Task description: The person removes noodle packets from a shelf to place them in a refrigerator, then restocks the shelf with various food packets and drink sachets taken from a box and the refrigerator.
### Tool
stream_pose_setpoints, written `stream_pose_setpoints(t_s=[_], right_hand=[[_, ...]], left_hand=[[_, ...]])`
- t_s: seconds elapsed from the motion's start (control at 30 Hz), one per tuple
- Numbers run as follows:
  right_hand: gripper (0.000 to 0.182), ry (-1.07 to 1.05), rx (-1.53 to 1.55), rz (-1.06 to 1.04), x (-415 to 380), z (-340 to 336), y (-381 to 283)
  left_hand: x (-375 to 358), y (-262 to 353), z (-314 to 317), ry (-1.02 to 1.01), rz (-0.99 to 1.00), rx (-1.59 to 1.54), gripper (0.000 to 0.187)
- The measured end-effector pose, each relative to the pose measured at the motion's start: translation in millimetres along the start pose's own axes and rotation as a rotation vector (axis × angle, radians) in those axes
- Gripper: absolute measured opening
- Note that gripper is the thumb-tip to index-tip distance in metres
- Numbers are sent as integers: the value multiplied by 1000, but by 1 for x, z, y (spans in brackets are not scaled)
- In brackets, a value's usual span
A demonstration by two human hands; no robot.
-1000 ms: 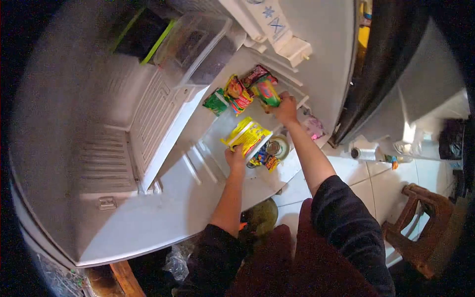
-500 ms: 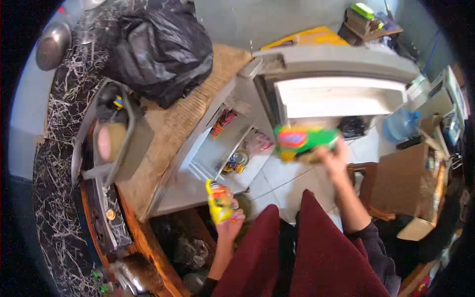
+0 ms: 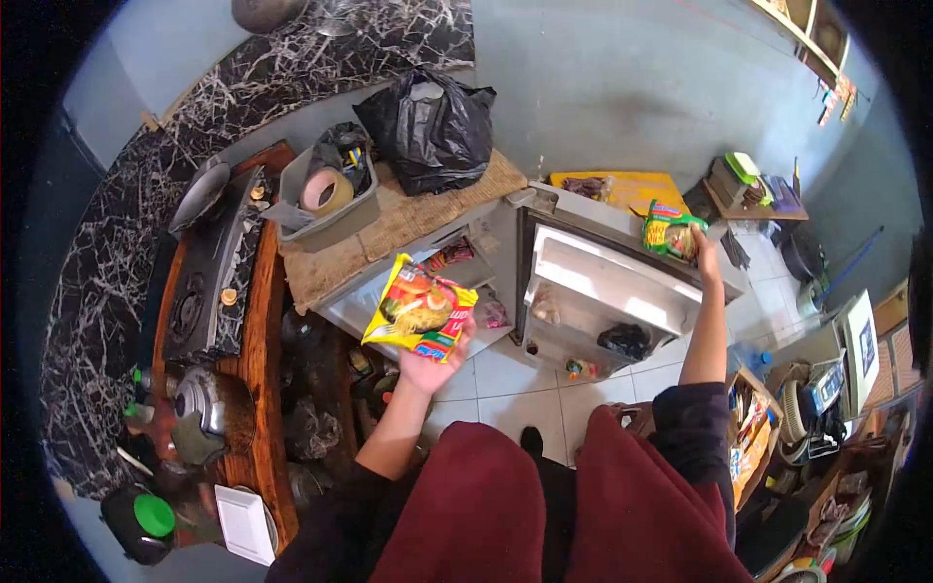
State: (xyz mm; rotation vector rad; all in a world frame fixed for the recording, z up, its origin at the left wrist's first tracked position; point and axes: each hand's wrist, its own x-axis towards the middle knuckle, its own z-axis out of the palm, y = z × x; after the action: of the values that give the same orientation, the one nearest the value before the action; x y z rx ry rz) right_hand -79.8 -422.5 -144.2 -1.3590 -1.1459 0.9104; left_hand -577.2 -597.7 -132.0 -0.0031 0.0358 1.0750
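A yellow instant noodle packet (image 3: 418, 309) with a picture of noodles lies flat in my left hand (image 3: 434, 367), thumb along its right edge. It is held in front of the opened small fridge (image 3: 364, 291) and overlaps part of its inside. Farther off on the right, my right hand (image 3: 702, 255) grips a green instant noodle packet (image 3: 668, 231) by its right end, at the top edge of the open fridge door (image 3: 607, 255). Inside the fridge, small red packets (image 3: 449, 255) show on a shelf.
On the fridge top stand a black plastic bag (image 3: 428, 136) and a grey bin (image 3: 335, 214) with a tape roll (image 3: 327, 191). A stove (image 3: 209, 282) and a pot (image 3: 209, 403) are at left. A black bag (image 3: 627, 340) sits in the door shelf. Cluttered boxes (image 3: 753, 418) stand right.
My right hand has carried the green packet up and right to the door's top edge. My left hand has raised the yellow packet and turned its face upward. The view has shifted.
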Motion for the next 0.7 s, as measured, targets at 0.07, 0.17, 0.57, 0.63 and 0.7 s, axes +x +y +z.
stream_pose_setpoints(t_s=[0.07,0.17,0.57,0.63,0.7], right_hand=[[40,44,40,-6,-11,8,5],[45,-24,-167,72,-56,8,-3],[34,-477,-260,59,-263,124,-83],[32,-450,-47,112,-282,162,-74],[33,-336,-46,106,-305,207,-54]], left_hand=[[4,-8,-3,-23,-17,-71,67],[3,-16,-2,-7,-30,-68,65],[-5,19,-9,4,89,51,57],[-12,27,-5,-35,118,157,58],[-26,32,20,32,142,184,70]])
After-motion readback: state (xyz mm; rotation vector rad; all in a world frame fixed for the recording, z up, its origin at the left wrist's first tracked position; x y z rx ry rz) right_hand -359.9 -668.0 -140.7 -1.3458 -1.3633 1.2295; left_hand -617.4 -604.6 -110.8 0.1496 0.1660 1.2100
